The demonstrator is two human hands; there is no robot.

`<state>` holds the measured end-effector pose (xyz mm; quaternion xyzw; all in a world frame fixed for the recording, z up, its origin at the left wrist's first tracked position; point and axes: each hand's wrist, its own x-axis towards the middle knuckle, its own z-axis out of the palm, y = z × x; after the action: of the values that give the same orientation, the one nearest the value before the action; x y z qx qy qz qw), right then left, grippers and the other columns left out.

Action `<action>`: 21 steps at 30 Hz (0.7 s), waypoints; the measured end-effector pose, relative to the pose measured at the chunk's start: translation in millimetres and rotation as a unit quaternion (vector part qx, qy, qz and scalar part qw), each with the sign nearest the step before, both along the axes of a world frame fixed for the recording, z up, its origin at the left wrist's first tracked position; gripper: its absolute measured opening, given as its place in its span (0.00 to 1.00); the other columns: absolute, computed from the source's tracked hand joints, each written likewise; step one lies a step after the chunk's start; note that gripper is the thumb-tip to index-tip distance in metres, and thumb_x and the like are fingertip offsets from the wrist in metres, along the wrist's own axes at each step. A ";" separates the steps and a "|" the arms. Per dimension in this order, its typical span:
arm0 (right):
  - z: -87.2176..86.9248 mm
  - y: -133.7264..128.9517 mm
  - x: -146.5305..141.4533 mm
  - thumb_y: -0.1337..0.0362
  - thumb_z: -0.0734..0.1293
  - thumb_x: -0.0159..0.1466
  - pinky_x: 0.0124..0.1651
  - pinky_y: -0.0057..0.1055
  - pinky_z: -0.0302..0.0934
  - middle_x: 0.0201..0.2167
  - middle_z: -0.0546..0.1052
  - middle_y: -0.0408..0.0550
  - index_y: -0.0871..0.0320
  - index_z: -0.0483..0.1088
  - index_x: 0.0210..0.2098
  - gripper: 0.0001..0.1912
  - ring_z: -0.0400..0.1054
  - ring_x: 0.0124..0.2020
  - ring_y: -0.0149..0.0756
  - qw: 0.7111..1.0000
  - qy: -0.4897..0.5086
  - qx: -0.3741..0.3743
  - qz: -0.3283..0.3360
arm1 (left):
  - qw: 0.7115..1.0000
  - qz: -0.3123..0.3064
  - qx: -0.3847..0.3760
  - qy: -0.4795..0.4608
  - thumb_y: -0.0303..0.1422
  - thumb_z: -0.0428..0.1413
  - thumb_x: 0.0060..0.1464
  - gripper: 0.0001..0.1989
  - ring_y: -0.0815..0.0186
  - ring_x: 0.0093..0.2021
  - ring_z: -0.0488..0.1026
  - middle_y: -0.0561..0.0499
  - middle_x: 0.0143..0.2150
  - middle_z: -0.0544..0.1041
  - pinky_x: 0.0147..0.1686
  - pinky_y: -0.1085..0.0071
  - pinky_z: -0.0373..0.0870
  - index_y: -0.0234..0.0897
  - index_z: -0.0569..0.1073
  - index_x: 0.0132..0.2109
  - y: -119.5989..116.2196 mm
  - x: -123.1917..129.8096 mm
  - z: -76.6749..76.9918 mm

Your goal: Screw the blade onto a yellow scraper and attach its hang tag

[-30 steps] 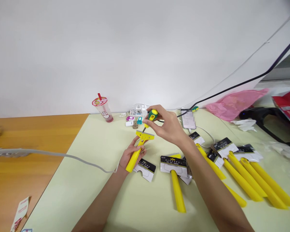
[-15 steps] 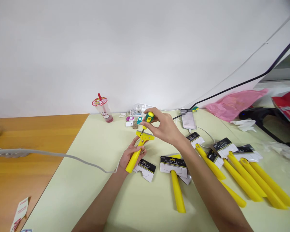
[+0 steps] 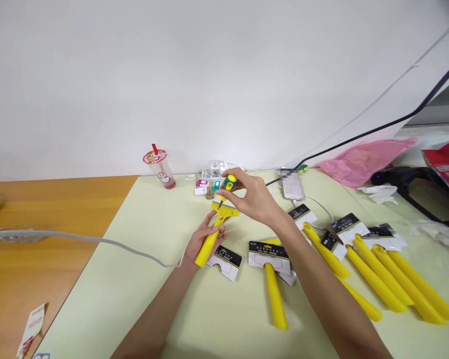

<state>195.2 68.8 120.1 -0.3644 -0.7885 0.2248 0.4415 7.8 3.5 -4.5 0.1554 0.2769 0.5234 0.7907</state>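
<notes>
Since a second ago, the screwdriver [image 3: 230,183] has shifted slightly leftward and lower with the right hand [image 3: 252,199]; the left hand [image 3: 199,243] looks unmoved. Right thumb and fingers pinch the green-and-yellow handle from the right side. Left fingers and thumb close around the handle of a yellow scraper [image 3: 208,248], held just above the desk [image 3: 127,299].

From its butt near the left wrist, the scraper's long axis slants up and rightward to a crosswise head. That head lies below and to the left of the right hand, which is the nearer one to it. Coming down from the upper right, the driver's shaft seems to meet the left half of the head; whether the tip sits in a screw is too small to tell.

Partly under the left hand lies a printed card [image 3: 227,264]. Just beyond, on the right, rests a carded scraper [image 3: 275,296], with more yellow handles [image 3: 377,274] farther right. Behind stand a cup [image 3: 164,173] and, lying flat, a phone [image 3: 293,186].
</notes>
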 end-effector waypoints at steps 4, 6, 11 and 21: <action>-0.5 0.1 0.0 0.48 0.71 0.70 0.45 0.37 0.74 0.40 0.83 0.46 0.50 0.71 0.55 0.20 0.80 0.39 0.41 1.000 -0.003 -0.006 0.004 | 1.000 0.001 -0.002 -0.008 0.20 0.66 0.50 0.33 0.69 0.38 0.78 0.47 0.48 0.80 0.51 0.65 0.73 0.43 0.71 0.61 0.1 0.4 0.7; -0.8 0.1 0.1 0.48 0.71 0.70 0.45 0.36 0.73 0.40 0.83 0.46 0.50 0.71 0.55 0.20 0.80 0.39 0.41 1.000 -0.008 -0.006 0.003 | 1.000 0.002 -0.003 -0.013 0.19 0.66 0.50 0.33 0.69 0.38 0.78 0.47 0.48 0.80 0.51 0.65 0.73 0.42 0.71 0.61 0.1 0.6 1.1; -0.8 -0.1 0.0 0.47 0.71 0.70 0.45 0.36 0.73 0.40 0.83 0.46 0.50 0.71 0.55 0.20 0.80 0.40 0.41 1.000 -0.010 -0.005 0.003 | 1.000 0.003 -0.006 -0.013 0.19 0.65 0.51 0.31 0.69 0.38 0.78 0.47 0.46 0.81 0.50 0.65 0.73 0.42 0.72 0.61 0.1 0.4 1.6; 0.6 -1.7 -0.3 0.50 0.72 0.70 0.46 0.36 0.72 0.41 0.84 0.47 0.51 0.71 0.55 0.19 0.81 0.41 0.42 1.000 -0.018 -0.007 -0.002 | 1.000 0.004 -0.006 -0.010 0.19 0.66 0.50 0.32 0.69 0.38 0.79 0.48 0.45 0.80 0.49 0.66 0.75 0.42 0.71 0.61 -0.3 0.9 2.0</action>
<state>194.9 67.2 120.8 -0.3728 -0.7939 0.2229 0.4254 8.7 3.3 -2.4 0.1445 0.2730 0.5265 0.7921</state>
